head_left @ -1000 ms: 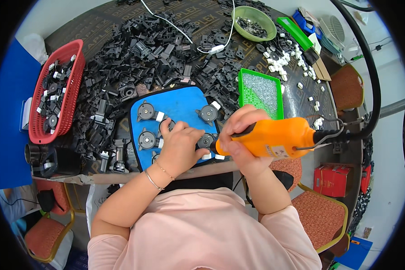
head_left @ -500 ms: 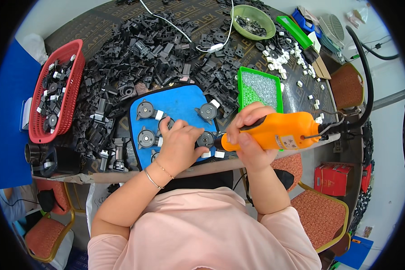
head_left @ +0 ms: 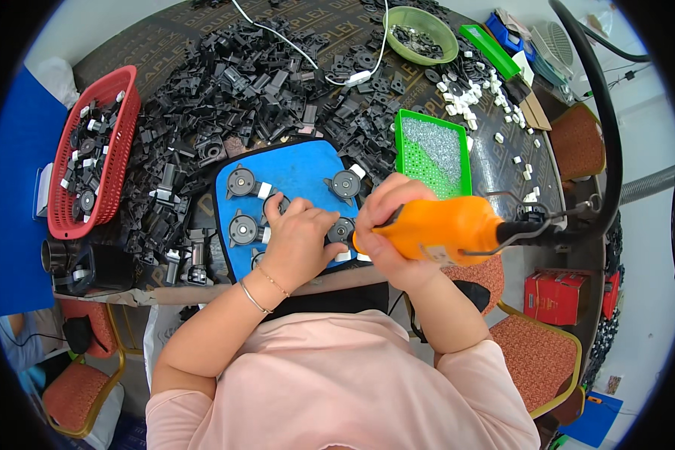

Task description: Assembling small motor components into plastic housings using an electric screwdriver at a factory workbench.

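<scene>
One round black plastic part [head_left: 342, 229] sits on a blue fabric mat [head_left: 300, 161] at the left hand [head_left: 301, 237], whose grip I cannot tell; the right hand [head_left: 397, 234] clamps an orange handheld power tool [head_left: 444, 229], which, if tilted, could skid into nearby fingers.

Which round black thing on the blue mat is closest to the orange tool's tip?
The lower-right black part, just right of the left hand. The orange tool meets its edge; the others lie farther left or higher.

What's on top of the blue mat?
Round black parts with white pieces lie on the blue mat. The left hand partly covers some; whatever is directly beneath its palm is hidden.
</scene>
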Tool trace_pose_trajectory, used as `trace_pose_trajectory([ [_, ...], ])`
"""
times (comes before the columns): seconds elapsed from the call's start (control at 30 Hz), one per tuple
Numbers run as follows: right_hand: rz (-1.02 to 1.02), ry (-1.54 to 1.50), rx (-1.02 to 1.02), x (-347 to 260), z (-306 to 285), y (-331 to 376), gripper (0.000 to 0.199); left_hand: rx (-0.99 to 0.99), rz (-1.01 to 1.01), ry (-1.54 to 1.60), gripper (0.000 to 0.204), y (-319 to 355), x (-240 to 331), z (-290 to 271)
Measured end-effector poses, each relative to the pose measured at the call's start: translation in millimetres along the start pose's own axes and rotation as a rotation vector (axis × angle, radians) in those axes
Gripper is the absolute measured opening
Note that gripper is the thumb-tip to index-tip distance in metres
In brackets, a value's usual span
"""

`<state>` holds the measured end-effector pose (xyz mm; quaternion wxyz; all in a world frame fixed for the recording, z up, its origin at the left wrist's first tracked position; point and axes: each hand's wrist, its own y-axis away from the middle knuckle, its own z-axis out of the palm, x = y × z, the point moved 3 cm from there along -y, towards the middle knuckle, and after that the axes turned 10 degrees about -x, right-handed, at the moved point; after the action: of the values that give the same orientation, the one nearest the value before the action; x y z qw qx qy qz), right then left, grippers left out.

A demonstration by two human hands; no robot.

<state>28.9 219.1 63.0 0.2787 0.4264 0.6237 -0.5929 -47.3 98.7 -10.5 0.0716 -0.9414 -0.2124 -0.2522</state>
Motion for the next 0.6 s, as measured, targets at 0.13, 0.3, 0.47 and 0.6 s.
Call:
trace_pose_trajectory([
  [0.13, 0.029, 0.021, -0.041, 1, 6, -2, 0.026, -0.007, -0.01, -0.026, 0.04, 0, -1, 0],
  [0.3, -0.027, 0.026, -0.03, 4, 3, -4, 0.03, 0.002, -0.001, -0.007, 0.039, 0, 1, 1],
  [0.47, -0.169, -0.112, 0.059, -10, -14, -11, 0.028, -0.015, -0.012, -0.012, 0.045, 3, -1, 0],
  [0.6, -0.194, -0.25, 0.19, -35, -37, -9, 0.032, 0.009, -0.003, 0.075, 0.068, 9, 4, -14],
])
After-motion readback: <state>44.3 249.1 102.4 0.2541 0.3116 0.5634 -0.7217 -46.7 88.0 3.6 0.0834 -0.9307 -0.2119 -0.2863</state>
